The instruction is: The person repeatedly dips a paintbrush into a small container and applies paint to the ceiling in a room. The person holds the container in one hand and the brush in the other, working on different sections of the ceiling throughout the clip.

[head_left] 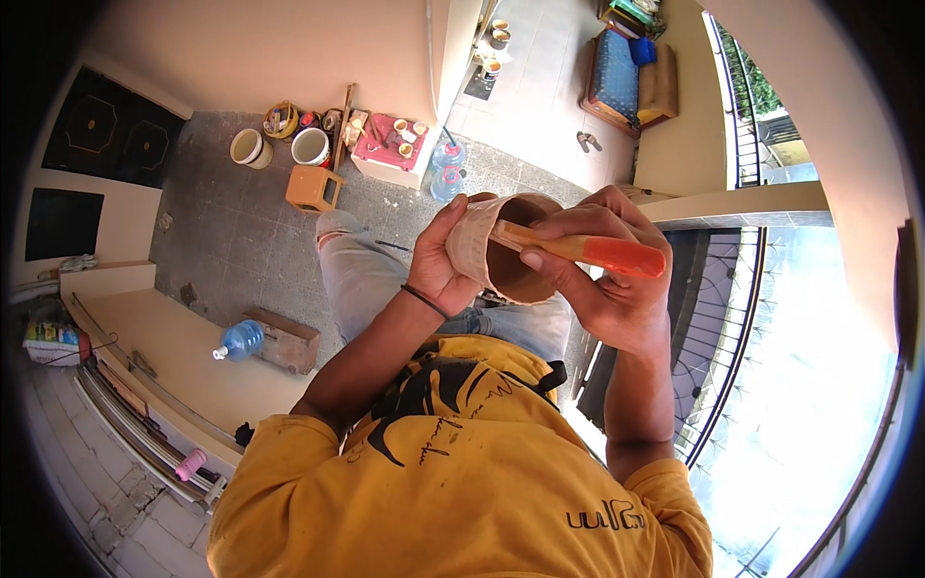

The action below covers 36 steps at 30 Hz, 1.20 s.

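Note:
My left hand [441, 252] is wrapped round the side of a whitish round tub [472, 241], tilted so its brown-tinged inside faces right. A dark band circles that wrist. In my right hand [617, 299] is a paintbrush [621, 255] with a wooden handle that ends in orange-red. My thumb and fingers pinch the handle, and the brush's other end lies at the tub's mouth, over the near rim. Its bristles are hard to make out against the tub.
Below, on grey tiles, stand an orange stool [313, 189], two white buckets [249, 149], a red-topped cabinet [383, 154] with small tubs, and clear water jugs [447, 181]. A blue bottle [241, 339] lies against a wooden box [289, 342]. At right runs a dark metal gate [718, 318].

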Tool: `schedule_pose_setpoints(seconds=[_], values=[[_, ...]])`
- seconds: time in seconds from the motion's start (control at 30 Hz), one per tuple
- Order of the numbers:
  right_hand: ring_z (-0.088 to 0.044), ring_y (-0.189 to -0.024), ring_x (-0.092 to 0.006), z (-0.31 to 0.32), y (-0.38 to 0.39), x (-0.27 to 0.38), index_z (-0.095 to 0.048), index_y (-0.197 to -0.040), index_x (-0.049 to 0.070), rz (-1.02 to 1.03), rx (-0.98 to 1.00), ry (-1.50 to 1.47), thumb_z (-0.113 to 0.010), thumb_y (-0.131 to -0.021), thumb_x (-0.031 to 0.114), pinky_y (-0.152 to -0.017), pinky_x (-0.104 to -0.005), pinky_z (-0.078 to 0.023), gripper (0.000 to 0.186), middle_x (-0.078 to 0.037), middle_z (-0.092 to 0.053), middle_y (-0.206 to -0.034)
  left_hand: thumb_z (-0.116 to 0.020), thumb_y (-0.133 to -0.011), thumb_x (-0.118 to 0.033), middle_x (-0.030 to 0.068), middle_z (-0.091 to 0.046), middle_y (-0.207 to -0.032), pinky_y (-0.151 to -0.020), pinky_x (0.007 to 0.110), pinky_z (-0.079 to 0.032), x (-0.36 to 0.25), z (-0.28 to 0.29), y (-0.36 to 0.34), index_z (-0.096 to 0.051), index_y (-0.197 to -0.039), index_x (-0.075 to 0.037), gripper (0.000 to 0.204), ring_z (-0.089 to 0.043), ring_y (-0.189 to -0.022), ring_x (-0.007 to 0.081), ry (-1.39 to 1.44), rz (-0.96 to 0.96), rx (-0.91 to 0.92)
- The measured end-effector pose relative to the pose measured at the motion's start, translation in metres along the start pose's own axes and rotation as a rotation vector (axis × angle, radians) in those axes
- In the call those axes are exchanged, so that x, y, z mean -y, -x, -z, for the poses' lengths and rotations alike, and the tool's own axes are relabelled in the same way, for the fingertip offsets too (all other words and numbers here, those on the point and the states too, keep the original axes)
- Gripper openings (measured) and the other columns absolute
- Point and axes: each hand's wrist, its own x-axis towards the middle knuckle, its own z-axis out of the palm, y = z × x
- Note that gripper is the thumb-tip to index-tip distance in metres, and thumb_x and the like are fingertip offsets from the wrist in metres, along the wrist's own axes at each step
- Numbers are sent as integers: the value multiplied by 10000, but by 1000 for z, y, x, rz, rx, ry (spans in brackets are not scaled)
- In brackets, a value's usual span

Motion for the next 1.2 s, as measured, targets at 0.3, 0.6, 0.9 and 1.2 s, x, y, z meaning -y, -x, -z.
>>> schedule_pose_setpoints(seconds=[0.3,0.6,0.9,1.2], values=[[-590,-678,-197,-5,1,-3,-762,-905,77,-7,13,40,-867,-767,88,-614,-317,-508,173,-13,-752,-880,-570,-1056,-320,152,-701,-1233,-1061,427,-520,-1,2,-2,-628,-1263,-7,380,-663,-1181,271,7,-6,36],[-663,-790,-144,4,12,6,-741,-923,6,-160,-273,-223,-847,-806,-10,-690,-277,-531,159,-65,-738,-925,-506,-1068,-405,169,-673,-1322,-1114,480,-478,-1,8,-3,-629,-1316,-22,472,-627,-1259,300,3,-14,41],[-677,-803,-156,8,17,4,-723,-954,-4,-165,-311,-239,-820,-829,-38,-710,-293,-540,161,-96,-731,-929,-562,-1056,-333,150,-704,-1230,-1078,445,-503,0,2,-4,-628,-1245,-10,380,-660,-1184,278,-5,-54,-29],[-688,-796,-180,-9,5,-3,-733,-963,18,-58,98,99,-859,-783,3,-703,-308,-534,220,-80,-737,-898,-564,-1057,-325,155,-702,-1214,-1042,423,-532,1,4,-4,-627,-1238,-20,360,-671,-1161,266,-32,-56,38]])
